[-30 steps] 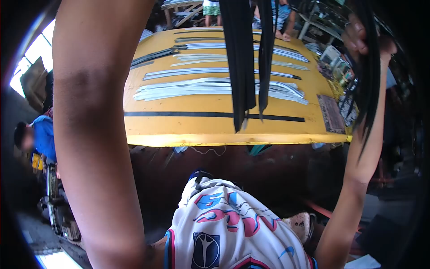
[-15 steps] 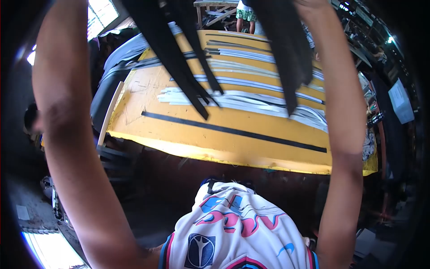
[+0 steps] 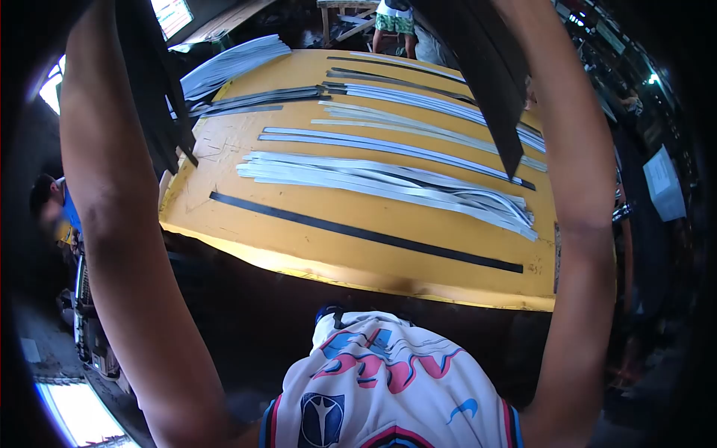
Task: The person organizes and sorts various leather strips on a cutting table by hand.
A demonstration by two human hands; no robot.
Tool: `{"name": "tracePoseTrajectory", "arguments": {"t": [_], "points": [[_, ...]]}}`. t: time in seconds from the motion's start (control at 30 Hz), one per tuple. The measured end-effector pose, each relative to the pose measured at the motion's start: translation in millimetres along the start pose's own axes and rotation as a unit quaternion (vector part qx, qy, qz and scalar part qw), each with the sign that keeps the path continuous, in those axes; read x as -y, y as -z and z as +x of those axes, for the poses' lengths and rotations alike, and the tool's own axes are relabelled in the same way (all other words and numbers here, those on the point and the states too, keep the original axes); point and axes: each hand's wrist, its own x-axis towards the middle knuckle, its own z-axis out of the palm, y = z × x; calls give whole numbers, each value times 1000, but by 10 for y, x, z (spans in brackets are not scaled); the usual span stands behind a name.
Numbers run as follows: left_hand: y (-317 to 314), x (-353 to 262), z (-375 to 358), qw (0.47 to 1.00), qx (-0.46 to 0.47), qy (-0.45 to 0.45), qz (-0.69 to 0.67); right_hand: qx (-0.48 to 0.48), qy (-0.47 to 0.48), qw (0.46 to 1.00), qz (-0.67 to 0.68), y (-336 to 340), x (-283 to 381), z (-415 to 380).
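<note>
Both my arms reach up past the top of the view, so my left hand and my right hand are out of frame and their fingers cannot be seen. Long black strips (image 3: 149, 82) hang down beside my left forearm, over the table's left edge. Another bundle of wide black strips (image 3: 485, 75) hangs from the top edge beside my right forearm, its pointed ends above the table. Below, a single black strip (image 3: 366, 232) lies flat across the near part of the yellow table (image 3: 299, 261). Behind it rests a loose bundle of white strips (image 3: 388, 183).
More strips lie in rows farther back, including bluish-white strips (image 3: 388, 151) and dark grey strips (image 3: 261, 98). A stack of pale sheets (image 3: 235, 66) sits at the far left corner. One person (image 3: 394, 22) stands beyond the table; another person (image 3: 56, 201) is at the left.
The hanging black strips on the left have swung left, off the table's middle to its left edge. Those on the right have moved slightly right. My view has shifted a little.
</note>
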Motion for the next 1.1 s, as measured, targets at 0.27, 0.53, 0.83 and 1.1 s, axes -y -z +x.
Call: {"name": "tracePoseTrajectory", "arguments": {"t": [0.27, 0.53, 0.83, 1.1], "points": [[257, 391, -1066, 994, -102, -38, -8, -69, -142, 978, -140, 513, 202, -1300], [164, 704, -1530, 982, -170, -85, -13, -160, -125, 929, -309, 1301, 186, -2846], [644, 418, -319, 962, -230, -127, -70, -215, -194, 932, -219, 1057, 269, -3412], [1759, 305, 605, 915, -324, -157, -180, -106, -256, 924, -263, 862, 203, -3606]]}}
